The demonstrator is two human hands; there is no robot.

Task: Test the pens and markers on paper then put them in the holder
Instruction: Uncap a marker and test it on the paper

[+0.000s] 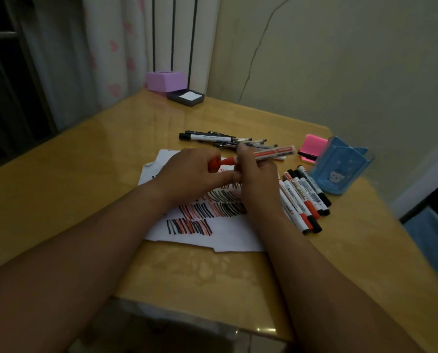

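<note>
Item: red marker [274,152]. The right hand [256,174] pinches the barrel and the left hand [192,171] grips its red cap [214,164], both above the paper [225,233]. We cannot tell whether the cap is coming off or going on.
Paper: we count three rows of black and red test strokes — testing, we judge, is well along.
Markers [304,200]: a capped row lying just right of the paper.
Pens [225,140]: a heap beyond the paper.
Holder [335,174]: blue, at the right, with nothing standing in it that we can see — we judge all the putting-away is left to do.
</note>
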